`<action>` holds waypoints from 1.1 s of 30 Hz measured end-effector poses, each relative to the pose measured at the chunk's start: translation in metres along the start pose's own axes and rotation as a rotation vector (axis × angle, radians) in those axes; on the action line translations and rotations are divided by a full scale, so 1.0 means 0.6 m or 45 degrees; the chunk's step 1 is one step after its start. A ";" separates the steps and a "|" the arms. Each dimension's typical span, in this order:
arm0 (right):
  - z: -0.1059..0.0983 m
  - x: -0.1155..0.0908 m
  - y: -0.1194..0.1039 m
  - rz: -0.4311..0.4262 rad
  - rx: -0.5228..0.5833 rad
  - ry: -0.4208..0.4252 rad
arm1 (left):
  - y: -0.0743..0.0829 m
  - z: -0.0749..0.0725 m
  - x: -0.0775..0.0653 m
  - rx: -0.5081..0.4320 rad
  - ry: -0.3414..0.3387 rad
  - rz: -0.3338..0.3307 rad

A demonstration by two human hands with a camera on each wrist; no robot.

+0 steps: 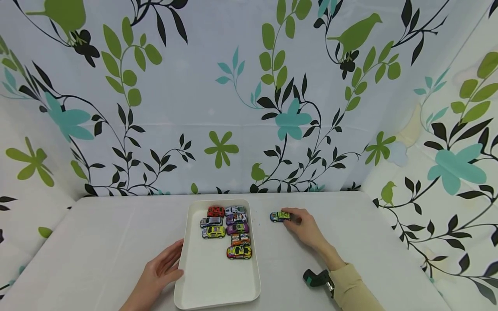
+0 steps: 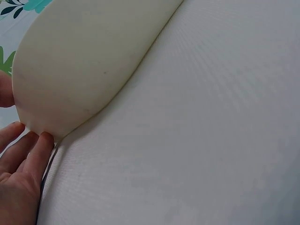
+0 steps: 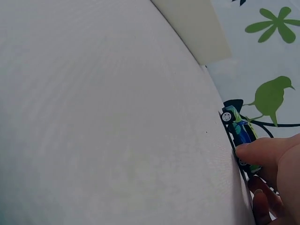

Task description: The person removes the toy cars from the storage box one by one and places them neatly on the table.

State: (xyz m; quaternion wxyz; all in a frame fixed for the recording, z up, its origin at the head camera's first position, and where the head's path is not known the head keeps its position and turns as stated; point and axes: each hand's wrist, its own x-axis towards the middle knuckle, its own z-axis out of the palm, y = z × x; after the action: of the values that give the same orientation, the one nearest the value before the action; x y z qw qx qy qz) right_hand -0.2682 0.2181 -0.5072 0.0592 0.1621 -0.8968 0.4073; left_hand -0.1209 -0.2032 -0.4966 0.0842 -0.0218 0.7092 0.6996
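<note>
A white tray (image 1: 210,280) lies on the table with several small toy cars inside, toward its far end. My left hand (image 1: 157,270) is at the tray's left side, its fingertips touching the wall; the left wrist view shows the fingers (image 2: 40,150) fairly straight against the tray's outer side (image 2: 84,65). Right of the tray, my right hand (image 1: 307,226) pinches a green and blue toy car (image 1: 278,217) between thumb and fingers. In the right wrist view, this car (image 3: 242,132) is at the table surface, its rear part covered by the thumb.
Among the cars in the tray are a red one (image 1: 215,211), a purple one (image 1: 237,229) and a yellow and red one (image 1: 239,252). A black wrist camera (image 1: 317,278) sits by the right sleeve (image 1: 352,287). A leaf-patterned cloth (image 1: 241,99) stands behind the white table (image 1: 109,242).
</note>
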 end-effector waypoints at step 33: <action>-0.030 -0.033 -0.084 -0.216 0.058 0.084 | 0.001 0.001 -0.003 -0.009 -0.002 0.042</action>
State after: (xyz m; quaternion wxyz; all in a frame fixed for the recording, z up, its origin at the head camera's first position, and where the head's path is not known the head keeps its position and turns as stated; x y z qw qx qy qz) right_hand -0.2331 0.2052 -0.4640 0.1194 0.2252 -0.8679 0.4262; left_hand -0.1191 -0.2025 -0.4957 0.0730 -0.0098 0.7069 0.7035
